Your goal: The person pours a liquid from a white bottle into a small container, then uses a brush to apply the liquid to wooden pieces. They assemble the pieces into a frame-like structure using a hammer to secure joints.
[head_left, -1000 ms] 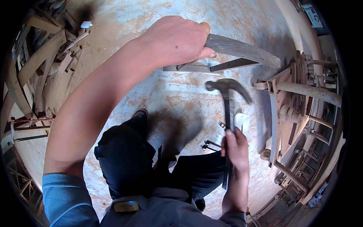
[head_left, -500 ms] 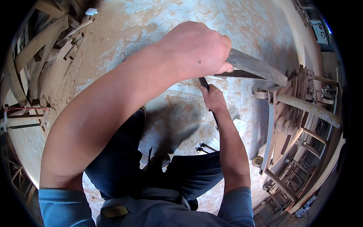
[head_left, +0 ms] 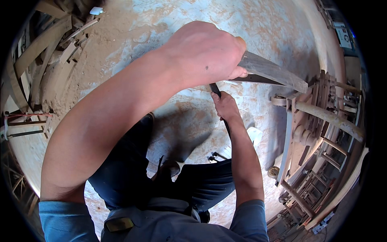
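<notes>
My left hand (head_left: 209, 50) reaches across the upper middle, closed round one end of a grey, weathered wooden board (head_left: 278, 71). The board points right, toward a wooden frame. A dark, narrow strip (head_left: 264, 80) runs along under the board; its kind is unclear. Lower down, my right hand (head_left: 226, 106) is wrapped round a slim dark bar (head_left: 215, 88). The bar's top end stops just below my left wrist, and its lower part passes behind my right forearm. Whether bar and strip are joined is hidden by my left hand.
At right stands a wooden frame with a round pole (head_left: 328, 117). A tape roll (head_left: 273, 172) lies near its foot. Dark-ended rods (head_left: 219, 156) and a white piece (head_left: 254, 135) are on the floor beside my right arm. Wood offcuts (head_left: 44, 60) pile up at left, near a white bottle (head_left: 96, 11).
Both hands sit slightly farther left in the picture, with the same grips. The board and the dark bar have barely moved.
</notes>
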A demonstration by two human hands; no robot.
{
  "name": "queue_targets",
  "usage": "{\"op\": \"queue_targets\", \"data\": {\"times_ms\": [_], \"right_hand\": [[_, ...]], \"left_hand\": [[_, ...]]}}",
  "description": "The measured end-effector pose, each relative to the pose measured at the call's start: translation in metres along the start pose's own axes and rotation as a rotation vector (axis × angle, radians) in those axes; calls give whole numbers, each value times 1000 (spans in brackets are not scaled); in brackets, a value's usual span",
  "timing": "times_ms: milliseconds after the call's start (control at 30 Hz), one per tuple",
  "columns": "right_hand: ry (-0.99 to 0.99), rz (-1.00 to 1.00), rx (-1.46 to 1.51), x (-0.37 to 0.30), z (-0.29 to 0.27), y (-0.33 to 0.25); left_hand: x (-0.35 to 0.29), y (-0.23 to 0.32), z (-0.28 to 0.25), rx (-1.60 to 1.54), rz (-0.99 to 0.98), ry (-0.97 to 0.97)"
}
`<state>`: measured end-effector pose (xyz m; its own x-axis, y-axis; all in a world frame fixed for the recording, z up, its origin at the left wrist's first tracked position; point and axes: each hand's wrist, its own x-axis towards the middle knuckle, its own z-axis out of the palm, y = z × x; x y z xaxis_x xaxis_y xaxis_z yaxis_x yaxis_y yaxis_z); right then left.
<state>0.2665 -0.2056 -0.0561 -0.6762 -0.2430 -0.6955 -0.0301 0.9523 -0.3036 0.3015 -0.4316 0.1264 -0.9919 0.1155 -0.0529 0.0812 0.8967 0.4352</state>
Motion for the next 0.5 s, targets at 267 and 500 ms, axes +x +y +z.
{"op": "queue_targets", "data": {"times_ms": [267, 500], "right_hand": [[-33, 87, 343, 2, 2, 8], [-138, 161, 550, 10, -9, -2]], "left_hand": [[1, 2, 3, 47, 3, 6], [-1, 3, 2, 52, 5, 2]]}}
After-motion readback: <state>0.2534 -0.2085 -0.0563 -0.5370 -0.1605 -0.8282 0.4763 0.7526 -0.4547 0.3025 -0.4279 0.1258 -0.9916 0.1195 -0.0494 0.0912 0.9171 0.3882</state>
